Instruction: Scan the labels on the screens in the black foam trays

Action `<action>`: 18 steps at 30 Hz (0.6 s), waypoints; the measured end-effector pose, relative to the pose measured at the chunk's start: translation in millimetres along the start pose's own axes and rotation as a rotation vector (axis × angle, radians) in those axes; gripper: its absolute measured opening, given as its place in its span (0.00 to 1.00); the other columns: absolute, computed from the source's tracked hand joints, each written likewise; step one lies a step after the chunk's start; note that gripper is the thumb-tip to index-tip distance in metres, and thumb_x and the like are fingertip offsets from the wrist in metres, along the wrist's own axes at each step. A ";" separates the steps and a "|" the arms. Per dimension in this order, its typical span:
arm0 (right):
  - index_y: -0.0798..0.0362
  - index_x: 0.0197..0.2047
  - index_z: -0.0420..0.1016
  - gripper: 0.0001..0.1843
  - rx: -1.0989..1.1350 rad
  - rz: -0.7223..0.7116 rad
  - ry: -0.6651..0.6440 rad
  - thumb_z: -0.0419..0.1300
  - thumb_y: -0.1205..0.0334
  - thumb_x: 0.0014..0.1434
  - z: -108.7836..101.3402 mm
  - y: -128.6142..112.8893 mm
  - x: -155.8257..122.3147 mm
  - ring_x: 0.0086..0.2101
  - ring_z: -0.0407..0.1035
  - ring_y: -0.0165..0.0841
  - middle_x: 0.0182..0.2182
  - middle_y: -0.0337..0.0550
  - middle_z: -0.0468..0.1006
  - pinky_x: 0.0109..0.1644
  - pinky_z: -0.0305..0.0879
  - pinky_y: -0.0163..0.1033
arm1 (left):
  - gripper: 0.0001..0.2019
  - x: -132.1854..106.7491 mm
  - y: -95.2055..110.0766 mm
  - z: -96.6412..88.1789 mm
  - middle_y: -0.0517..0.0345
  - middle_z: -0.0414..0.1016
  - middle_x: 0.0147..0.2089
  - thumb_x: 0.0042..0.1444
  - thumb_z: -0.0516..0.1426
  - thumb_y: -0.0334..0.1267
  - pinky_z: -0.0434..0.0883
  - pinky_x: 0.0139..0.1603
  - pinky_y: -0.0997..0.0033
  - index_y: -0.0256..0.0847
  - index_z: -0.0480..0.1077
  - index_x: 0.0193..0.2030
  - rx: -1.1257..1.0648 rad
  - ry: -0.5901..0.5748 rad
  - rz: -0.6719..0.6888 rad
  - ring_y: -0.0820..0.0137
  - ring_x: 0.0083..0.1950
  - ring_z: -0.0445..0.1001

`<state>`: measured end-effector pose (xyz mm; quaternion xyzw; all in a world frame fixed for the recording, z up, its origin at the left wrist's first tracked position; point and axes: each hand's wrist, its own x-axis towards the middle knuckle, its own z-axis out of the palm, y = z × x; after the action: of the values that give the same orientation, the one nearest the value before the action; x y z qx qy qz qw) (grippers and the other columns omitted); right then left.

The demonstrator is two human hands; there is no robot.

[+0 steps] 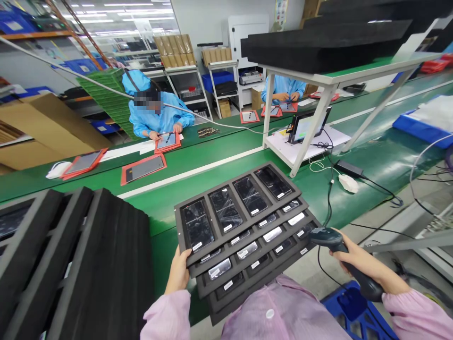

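Observation:
My left hand grips the left edge of a black foam tray, its thumb on top and its other fingers hidden beneath. The tray lies on a fanned stack of similar trays, tilted in front of my body. Several dark glossy phone screens sit in the tray's pockets, each with a small white label at the near end. On the right, my right hand is closed round the handle of a black barcode scanner. The scanner's head is at the right corner of the stack, and its cable hangs down.
A tall stack of foam trays stands at left. Across the green conveyor belt, co-workers in blue handle screens on red sheets. A white stand carries more foam; beneath are a monitor and cables. A blue crate sits below right.

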<state>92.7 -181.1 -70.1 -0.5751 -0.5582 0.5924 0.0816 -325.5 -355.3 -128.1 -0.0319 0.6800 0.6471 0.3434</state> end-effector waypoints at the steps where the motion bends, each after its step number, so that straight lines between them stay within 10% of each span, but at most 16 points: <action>1: 0.53 0.67 0.38 0.50 -0.006 -0.006 -0.005 0.58 0.52 0.46 -1.4 0.5 1.4 0.20 0.62 0.30 0.28 0.37 0.70 0.21 0.57 0.33 | 0.21 0.0 0.2 0.3 0.61 0.75 0.34 0.30 0.59 0.36 0.70 0.33 0.73 0.41 0.68 0.38 0.000 0.009 -0.001 0.64 0.38 0.74; 6: 0.55 0.68 0.36 0.49 -0.019 -0.017 -0.048 0.57 0.53 0.49 -5.3 3.8 5.9 0.18 0.61 0.31 0.16 0.29 0.62 0.21 0.57 0.33 | 0.18 -2.0 1.9 3.5 0.62 0.72 0.28 0.30 0.58 0.34 0.71 0.33 0.71 0.42 0.67 0.34 -0.010 0.052 -0.011 0.63 0.36 0.74; 18: 0.51 0.67 0.39 0.49 -0.035 -0.007 -0.049 0.58 0.50 0.46 -4.9 1.1 4.0 0.19 0.59 0.28 0.30 0.38 0.68 0.22 0.58 0.34 | 0.07 -14.0 5.7 11.1 0.60 0.72 0.26 0.40 0.55 0.31 0.74 0.32 0.68 0.39 0.65 0.29 -0.085 0.124 -0.163 0.68 0.27 0.73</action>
<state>95.8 -175.7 -71.8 -0.5597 -0.5722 0.5964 0.0600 -312.9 -350.0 -115.3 -0.1418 0.6671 0.6419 0.3505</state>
